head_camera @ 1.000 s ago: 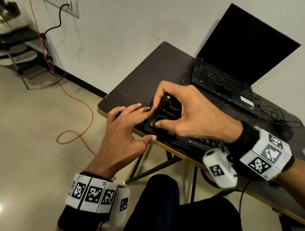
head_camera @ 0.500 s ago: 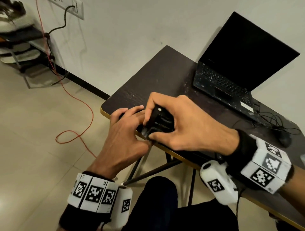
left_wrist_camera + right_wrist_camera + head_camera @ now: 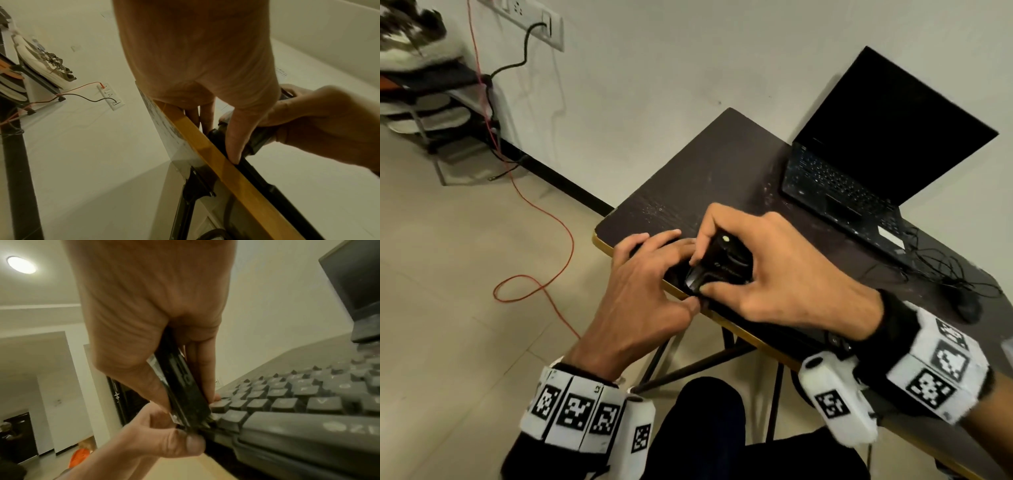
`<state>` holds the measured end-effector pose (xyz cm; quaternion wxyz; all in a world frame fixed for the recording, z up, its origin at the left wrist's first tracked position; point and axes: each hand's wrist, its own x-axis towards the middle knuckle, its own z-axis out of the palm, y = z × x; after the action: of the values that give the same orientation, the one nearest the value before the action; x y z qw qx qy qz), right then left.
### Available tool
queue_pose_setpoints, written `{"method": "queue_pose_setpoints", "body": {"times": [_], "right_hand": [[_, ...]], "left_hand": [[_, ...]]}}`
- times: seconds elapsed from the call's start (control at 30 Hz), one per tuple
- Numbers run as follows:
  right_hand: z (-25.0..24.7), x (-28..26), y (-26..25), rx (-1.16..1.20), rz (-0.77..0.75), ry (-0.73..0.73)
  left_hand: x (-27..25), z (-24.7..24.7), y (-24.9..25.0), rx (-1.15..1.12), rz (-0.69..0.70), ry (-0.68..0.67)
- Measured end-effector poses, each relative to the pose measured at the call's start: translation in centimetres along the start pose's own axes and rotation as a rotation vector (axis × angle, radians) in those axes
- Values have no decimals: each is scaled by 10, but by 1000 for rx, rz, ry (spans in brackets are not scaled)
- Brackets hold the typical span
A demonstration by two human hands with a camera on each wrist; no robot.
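A black keyboard (image 3: 287, 402) lies along the front edge of the dark table (image 3: 705, 178). My right hand (image 3: 702, 274) grips a flat black brush-like tool (image 3: 726, 263) between thumb and fingers. In the right wrist view the tool (image 3: 183, 386) stands nearly upright, and its bristled end touches the keys at the keyboard's left front corner. My left hand (image 3: 685, 270) holds that end of the keyboard, fingers lying on top and thumb pressed against its front edge (image 3: 252, 170). The hands hide most of the keyboard in the head view.
An open laptop (image 3: 859, 178) with a dark screen sits at the table's back. A black mouse (image 3: 967, 308) and tangled cables (image 3: 935, 263) lie at the right. A red wire (image 3: 534, 284) loops across the floor at the left, near a shoe rack (image 3: 424, 89).
My right hand has drawn the tool towards the keyboard's left front corner, closer to my left thumb. The left hand has stayed on the keyboard's end.
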<state>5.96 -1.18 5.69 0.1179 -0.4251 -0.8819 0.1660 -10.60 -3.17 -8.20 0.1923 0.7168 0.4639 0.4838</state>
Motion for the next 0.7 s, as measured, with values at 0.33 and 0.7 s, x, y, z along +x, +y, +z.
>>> {"method": "queue_pose_setpoints", "body": {"times": [0.33, 0.7], "right_hand": [[-3, 6, 8, 28, 20, 70], [-1, -4, 8, 56, -13, 23]], "left_hand": [[0, 1, -4, 23, -15, -16], [1, 0, -4, 20, 0, -31]]}}
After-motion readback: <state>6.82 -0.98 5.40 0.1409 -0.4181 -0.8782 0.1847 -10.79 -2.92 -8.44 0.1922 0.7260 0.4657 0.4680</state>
